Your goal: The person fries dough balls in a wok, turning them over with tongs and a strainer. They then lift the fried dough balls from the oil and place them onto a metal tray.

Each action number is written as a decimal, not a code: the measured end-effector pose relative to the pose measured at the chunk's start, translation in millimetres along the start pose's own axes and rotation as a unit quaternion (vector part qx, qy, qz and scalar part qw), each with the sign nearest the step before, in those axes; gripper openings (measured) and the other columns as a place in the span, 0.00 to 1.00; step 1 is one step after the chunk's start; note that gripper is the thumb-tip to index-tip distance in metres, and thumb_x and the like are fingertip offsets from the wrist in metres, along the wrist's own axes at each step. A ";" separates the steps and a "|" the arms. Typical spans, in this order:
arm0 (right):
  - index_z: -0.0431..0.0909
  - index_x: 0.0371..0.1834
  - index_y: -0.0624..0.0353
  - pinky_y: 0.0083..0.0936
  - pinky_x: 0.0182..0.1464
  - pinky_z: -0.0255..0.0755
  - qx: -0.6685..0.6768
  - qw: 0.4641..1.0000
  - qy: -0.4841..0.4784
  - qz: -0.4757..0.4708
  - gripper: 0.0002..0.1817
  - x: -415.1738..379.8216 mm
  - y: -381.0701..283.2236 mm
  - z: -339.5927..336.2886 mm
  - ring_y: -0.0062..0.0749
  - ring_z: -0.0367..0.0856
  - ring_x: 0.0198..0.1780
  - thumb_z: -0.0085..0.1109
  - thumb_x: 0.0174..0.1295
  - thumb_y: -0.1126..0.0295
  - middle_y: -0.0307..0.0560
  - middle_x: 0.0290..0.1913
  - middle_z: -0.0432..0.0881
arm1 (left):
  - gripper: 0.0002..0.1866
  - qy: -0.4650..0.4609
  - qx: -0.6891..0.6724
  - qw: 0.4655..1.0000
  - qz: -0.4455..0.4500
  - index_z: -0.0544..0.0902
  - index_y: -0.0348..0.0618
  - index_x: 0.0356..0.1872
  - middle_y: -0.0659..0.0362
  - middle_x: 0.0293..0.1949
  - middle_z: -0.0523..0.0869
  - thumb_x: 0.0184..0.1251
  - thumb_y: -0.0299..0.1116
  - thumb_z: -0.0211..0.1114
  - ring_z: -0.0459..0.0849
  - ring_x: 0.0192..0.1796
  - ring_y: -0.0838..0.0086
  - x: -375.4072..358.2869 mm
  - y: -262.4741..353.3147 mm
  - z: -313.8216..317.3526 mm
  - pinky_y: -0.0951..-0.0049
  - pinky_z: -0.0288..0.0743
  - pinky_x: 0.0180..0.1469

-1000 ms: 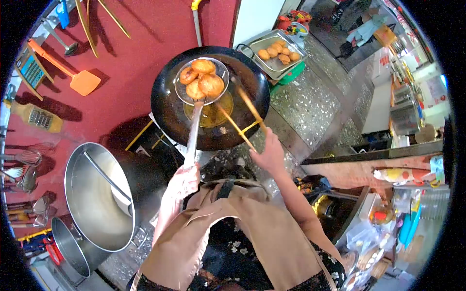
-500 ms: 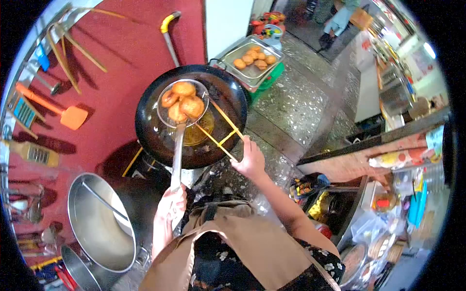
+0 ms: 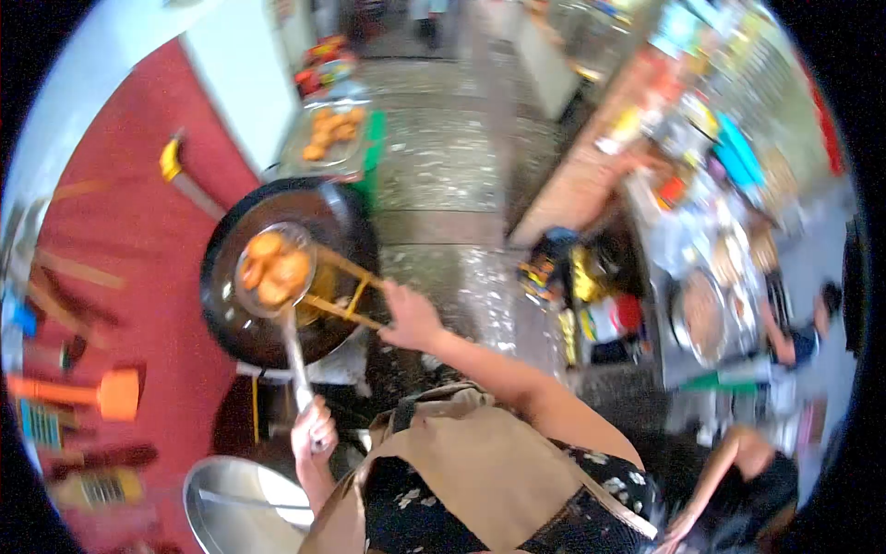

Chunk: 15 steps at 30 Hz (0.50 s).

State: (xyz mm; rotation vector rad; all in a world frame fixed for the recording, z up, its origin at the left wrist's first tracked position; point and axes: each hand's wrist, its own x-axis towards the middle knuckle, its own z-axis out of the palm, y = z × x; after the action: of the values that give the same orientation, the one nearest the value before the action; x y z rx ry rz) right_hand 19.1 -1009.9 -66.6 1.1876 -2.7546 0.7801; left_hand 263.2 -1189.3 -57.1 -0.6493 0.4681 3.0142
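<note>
Head view, blurred: left hand (image 3: 314,430) clamped on the skimmer (image 3: 273,270) handle, lifting fried buns (image 3: 274,270) over the wok (image 3: 277,268), right hand (image 3: 411,319) gripping long chopsticks (image 3: 343,286) beside them; draining step, likely; next calls for steady carry to far tray (image 3: 325,148).

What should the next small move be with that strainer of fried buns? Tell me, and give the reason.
Probably carry the strainer across to the tray beyond the wok. The left hand holds its long handle with the fried buns lifted over the oil, the right hand steadies them with chopsticks, and similar buns already lie on that tray.
</note>
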 end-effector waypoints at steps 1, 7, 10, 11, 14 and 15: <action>0.57 0.58 0.67 0.43 0.42 0.70 0.005 0.992 -0.093 0.079 0.42 -2.4 -3.6 -0.2 0.53 0.73 0.40 0.64 0.39 0.61 0.60 0.40 0.72 | 0.10 -0.012 -0.013 1.000 -0.005 0.70 0.40 0.45 0.70 0.16 0.64 0.64 0.30 0.56 0.60 0.14 0.86 -0.5 2.8 -3.8 0.83 0.55 0.12; 0.52 0.62 0.68 0.42 0.46 0.69 0.081 0.990 0.014 0.111 0.49 -14.8 -36.4 -28.9 0.54 0.72 0.45 0.65 0.38 0.57 0.62 0.46 0.70 | 0.10 0.012 -0.042 0.996 -0.079 0.67 0.36 0.47 0.69 0.19 0.62 0.72 0.31 0.44 0.58 0.15 0.86 7.9 35.1 -37.4 0.85 0.52 0.12; 0.49 0.64 0.67 0.41 0.48 0.68 0.108 0.983 0.060 0.136 0.51 0.7 -44.0 -41.0 0.54 0.71 0.48 0.66 0.38 0.56 0.62 0.50 0.66 | 0.17 0.062 -0.035 0.993 -0.095 0.68 0.47 0.25 0.70 0.14 0.61 0.73 0.43 0.44 0.55 0.12 0.86 14.4 46.4 -28.1 0.84 0.51 0.13; 0.46 0.66 0.67 0.40 0.50 0.68 0.126 0.981 0.090 0.120 0.53 6.0 -46.4 -46.7 0.55 0.70 0.49 0.68 0.38 0.58 0.62 0.51 0.65 | 0.17 0.053 -0.002 0.996 -0.071 0.68 0.47 0.24 0.70 0.14 0.61 0.73 0.42 0.44 0.54 0.12 0.86 12.5 48.6 -19.5 0.84 0.50 0.13; 0.46 0.65 0.69 0.42 0.50 0.69 0.130 0.957 0.253 0.054 0.54 18.9 -59.2 -62.5 0.56 0.71 0.47 0.67 0.38 0.54 0.64 0.48 0.68 | 0.16 0.052 0.060 0.997 -0.014 0.68 0.48 0.24 0.70 0.14 0.60 0.73 0.42 0.44 0.54 0.12 0.86 7.6 53.1 8.2 0.85 0.50 0.13; 0.45 0.65 0.69 0.42 0.52 0.67 0.173 0.954 0.239 0.043 0.55 20.2 -63.9 -71.9 0.57 0.70 0.49 0.68 0.38 0.54 0.65 0.50 0.67 | 0.16 0.053 0.072 0.996 -0.001 0.67 0.48 0.23 0.71 0.14 0.60 0.73 0.41 0.44 0.54 0.12 0.86 5.8 54.1 17.9 0.85 0.50 0.13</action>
State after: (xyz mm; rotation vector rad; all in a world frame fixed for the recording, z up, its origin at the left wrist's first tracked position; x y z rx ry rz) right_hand 37.9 -1027.2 28.3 0.7761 -2.3363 1.3944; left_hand 246.2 -1236.0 -28.5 -0.8008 0.6821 2.9183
